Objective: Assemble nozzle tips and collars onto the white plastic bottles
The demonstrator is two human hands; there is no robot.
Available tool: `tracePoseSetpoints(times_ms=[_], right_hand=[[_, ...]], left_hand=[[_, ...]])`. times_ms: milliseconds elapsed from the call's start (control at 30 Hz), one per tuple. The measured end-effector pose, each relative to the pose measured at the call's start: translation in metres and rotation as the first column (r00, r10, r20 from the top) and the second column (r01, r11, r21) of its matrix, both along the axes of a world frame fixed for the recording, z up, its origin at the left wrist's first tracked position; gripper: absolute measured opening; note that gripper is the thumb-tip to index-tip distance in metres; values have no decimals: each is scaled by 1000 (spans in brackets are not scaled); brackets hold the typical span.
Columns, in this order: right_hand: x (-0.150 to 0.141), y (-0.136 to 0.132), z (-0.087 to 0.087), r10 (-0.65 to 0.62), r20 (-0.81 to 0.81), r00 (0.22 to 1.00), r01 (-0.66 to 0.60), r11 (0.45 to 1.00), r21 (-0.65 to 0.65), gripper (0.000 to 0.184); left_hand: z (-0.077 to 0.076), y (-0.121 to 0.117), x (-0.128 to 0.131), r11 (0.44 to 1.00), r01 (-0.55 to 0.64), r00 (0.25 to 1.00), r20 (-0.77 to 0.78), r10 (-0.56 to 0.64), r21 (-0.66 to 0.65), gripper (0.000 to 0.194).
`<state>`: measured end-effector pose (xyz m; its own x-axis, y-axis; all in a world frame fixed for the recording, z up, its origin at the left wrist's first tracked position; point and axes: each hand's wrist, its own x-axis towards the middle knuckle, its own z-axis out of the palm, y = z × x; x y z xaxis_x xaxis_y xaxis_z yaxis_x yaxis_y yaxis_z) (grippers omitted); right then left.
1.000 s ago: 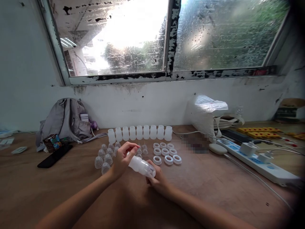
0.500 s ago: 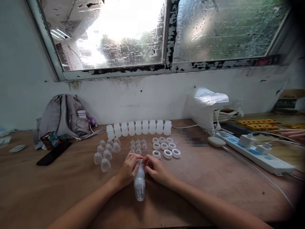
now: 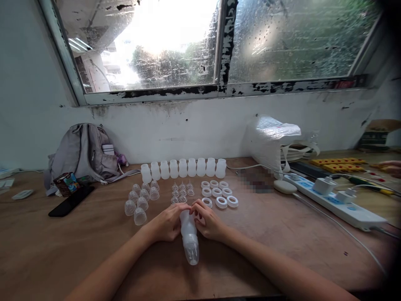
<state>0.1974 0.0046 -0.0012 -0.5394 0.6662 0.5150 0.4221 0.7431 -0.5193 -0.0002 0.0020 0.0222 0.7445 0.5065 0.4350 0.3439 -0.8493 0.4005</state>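
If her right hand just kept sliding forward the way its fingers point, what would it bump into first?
Probably the nearest white ring, just beyond the right hand, which grips the bottle. The small clear nipples lie close beside that line; depth is uncertain.

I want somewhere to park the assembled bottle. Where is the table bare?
Bare wood lies right of the right hand, between the white rings and power strip, and left of the clear caps. Crowded ahead: bottle row, nipples.

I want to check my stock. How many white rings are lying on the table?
8. The white rings lie right of the hands: three in a back row, three in the middle, two in front. The right hand may hide another.
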Motion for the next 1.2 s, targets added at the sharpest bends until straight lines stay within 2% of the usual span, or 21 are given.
tracePoseSetpoints(times_ms=[167, 267, 367, 433, 500, 600, 667, 900, 1033, 1133, 1200], right_hand=[[0, 1, -1, 17, -52, 998, -20, 998, -57, 36], [-1, -1, 4, 18, -104, 994, -23, 998, -51, 31], [0, -2, 9, -6, -179, 984, -5, 998, -64, 23], [1, -3, 10, -32, -205, 978, 9, 994, -110, 21], [1, -3, 9, -55, -210, 976, 20, 986, -165, 22], [-1, -2, 6, -78, -212, 974, 30, 975, -221, 23], [-3, -2, 4, -90, -218, 972, 38, 972, -232, 22], [-7, 0, -1, -111, -217, 970, 67, 978, -199, 19], [-7, 1, 1, -145, -200, 969, 99, 970, -224, 19], [-7, 1, 3, -150, -204, 967, 99, 965, -241, 15], [-7, 1, 3, -152, -207, 966, 99, 965, -244, 12]], left_hand=[[0, 1, -1, 1000, 18, 1000, -16, -18, -1, 60], [-4, 2, 1, 1000, -1, 999, 34, 2, -28, 58], [-7, -2, 5, 990, -30, 994, 103, 44, -139, 57], [-9, -6, 9, 965, -34, 991, 117, 66, -260, 53], [-11, -8, 13, 943, -70, 987, 113, 113, -326, 47], [-13, -9, 15, 953, -183, 971, 107, 214, -243, 42], [-13, -7, 16, 961, -222, 965, 106, 241, -166, 39], [-13, -4, 12, 961, -247, 961, 100, 260, -123, 47], [-4, -4, 12, 961, -236, 929, 256, 267, -147, 61], [13, -4, 15, 950, -268, 870, 385, 309, -158, 53], [27, -4, 17, 943, -301, 865, 375, 333, -142, 43]])
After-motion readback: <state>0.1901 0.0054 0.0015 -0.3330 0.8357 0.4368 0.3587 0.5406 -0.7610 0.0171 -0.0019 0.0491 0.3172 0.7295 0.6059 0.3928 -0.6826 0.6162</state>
